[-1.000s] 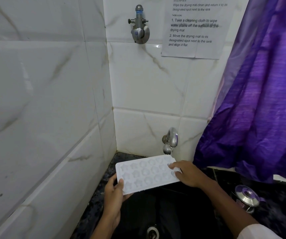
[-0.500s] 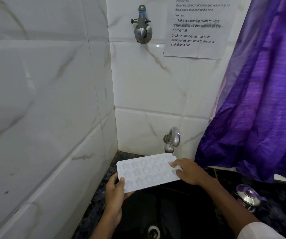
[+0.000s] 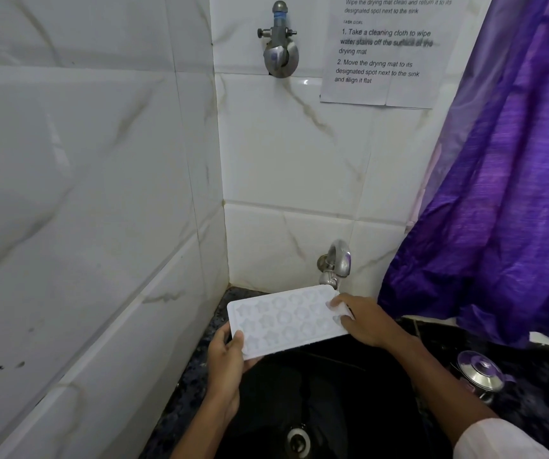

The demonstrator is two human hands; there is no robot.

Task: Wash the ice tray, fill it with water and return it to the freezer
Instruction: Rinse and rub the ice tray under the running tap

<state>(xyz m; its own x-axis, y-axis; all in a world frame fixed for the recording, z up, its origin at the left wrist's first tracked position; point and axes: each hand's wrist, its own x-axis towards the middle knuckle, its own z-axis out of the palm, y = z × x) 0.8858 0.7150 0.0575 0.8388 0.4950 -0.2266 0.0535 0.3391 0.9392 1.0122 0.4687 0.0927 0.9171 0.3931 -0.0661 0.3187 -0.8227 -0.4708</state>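
A white ice tray with star and round moulds is held level over the black sink, its far right corner under the spout of the lower steel tap. My left hand grips the tray's near left corner, thumb on top. My right hand holds the tray's right end, its fingers lying on the moulds there. Water seems to wet those fingertips, though no stream is plainly visible.
White marble tiles close off the left and back. A second tap and a paper notice sit high on the back wall. A purple curtain hangs at right above a steel lidded pot. The sink drain is below.
The tray and both hands have stayed nearly in place under the tap; the tray's right end has edged slightly closer to the spout.
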